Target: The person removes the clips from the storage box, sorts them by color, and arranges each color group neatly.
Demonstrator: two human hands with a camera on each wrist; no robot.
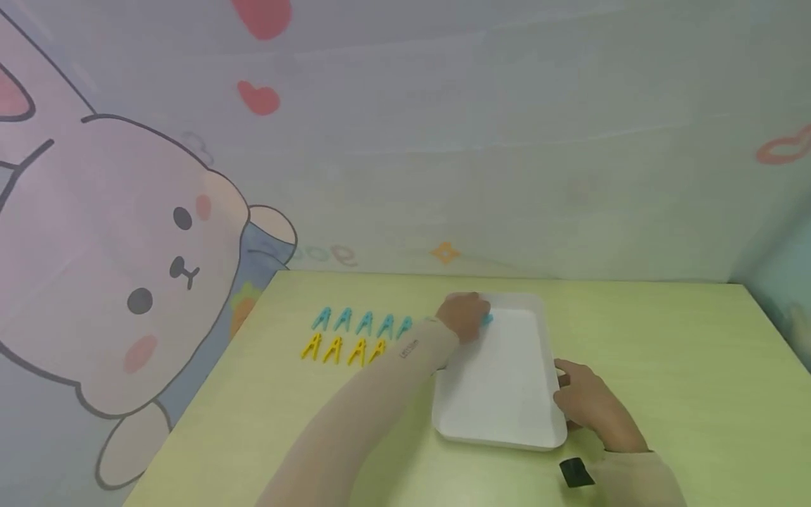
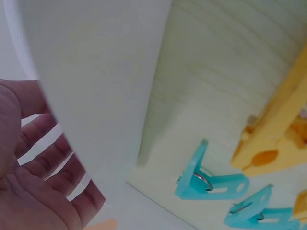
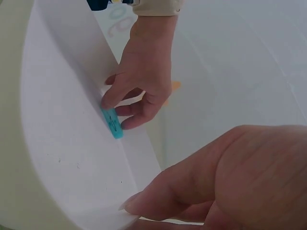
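Note:
A white tray (image 1: 507, 380) lies on the table, its long side pointing away from me. My left hand (image 1: 465, 315) reaches in at its far left corner. Thumb and fingers there pinch a light-blue clothespin (image 3: 113, 125) low in the tray, along the wall; from the head only its end shows past the fingers. In the left wrist view the tray wall hides the fingertips. With thumb at the rim and fingers below, my right hand (image 1: 589, 398) grips the tray's right side.
Left of the tray stretches a row of several light-blue clothespins (image 1: 364, 323), with several yellow clothespins (image 1: 334, 349) in a nearer row. My left sleeve (image 1: 380, 394) passes over the tray's left side and the right end of the rows. A printed wall cloth (image 1: 507, 176) rises behind the table.

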